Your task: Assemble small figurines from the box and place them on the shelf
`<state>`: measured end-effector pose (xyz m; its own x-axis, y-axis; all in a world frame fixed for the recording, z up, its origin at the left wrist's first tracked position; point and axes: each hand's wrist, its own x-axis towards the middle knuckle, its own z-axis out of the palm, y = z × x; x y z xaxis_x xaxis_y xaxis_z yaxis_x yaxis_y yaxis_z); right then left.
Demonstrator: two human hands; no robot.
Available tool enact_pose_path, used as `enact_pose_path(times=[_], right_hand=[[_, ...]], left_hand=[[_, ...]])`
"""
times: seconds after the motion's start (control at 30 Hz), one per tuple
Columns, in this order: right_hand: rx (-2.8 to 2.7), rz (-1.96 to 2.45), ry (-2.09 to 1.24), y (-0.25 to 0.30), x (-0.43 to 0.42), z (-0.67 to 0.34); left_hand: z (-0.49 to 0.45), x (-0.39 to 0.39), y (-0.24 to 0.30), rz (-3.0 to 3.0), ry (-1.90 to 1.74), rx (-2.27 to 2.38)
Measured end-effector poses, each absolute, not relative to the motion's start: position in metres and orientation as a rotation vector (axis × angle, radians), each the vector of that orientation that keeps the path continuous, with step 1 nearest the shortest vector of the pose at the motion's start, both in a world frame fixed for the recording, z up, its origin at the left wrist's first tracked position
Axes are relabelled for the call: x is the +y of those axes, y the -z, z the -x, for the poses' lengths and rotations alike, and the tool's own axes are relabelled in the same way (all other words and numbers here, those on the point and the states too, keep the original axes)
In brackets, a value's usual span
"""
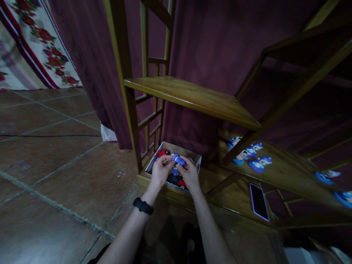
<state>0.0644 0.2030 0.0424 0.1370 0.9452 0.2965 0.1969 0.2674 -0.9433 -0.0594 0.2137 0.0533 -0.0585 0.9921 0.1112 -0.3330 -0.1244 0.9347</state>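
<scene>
Both my hands reach into a shallow grey box (195, 157) of small toys that sits on the lowest shelf of a wooden rack. My left hand (161, 169) and my right hand (189, 173) are closed together on one small blue toy (179, 160), held just above the box. Red, blue and black toy pieces (176, 179) lie in the box under my hands. A black band (143, 205) is on my left wrist.
The wooden rack has a bare middle shelf (192, 97) above the box. Several blue figures (254, 156) lie on a shelf to the right, more at the far right (330, 176). A phone (259, 201) lies face up on the bottom shelf. A dark curtain (220, 47) hangs behind; tiled floor (55, 165) on the left.
</scene>
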Motion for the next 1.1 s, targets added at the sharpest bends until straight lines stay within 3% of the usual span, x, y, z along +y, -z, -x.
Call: enact_pose_path(times=[0.3,0.83,1.1], right_hand=[[-1.275,1.116,-1.058,-0.047,0.199,-0.062],[-1.336,1.238,-0.849,-0.027,0.209,-0.069],[-1.036,1.215,-1.141,-0.027,0.207,-0.064]], left_hand=[[0.06,0.212,-0.053,-0.732,-1.412,0.946],[0.065,0.21,-0.052,-0.496,-1.309,0.964],[0.067,0.212,-0.051,-0.482,-1.231,0.919]])
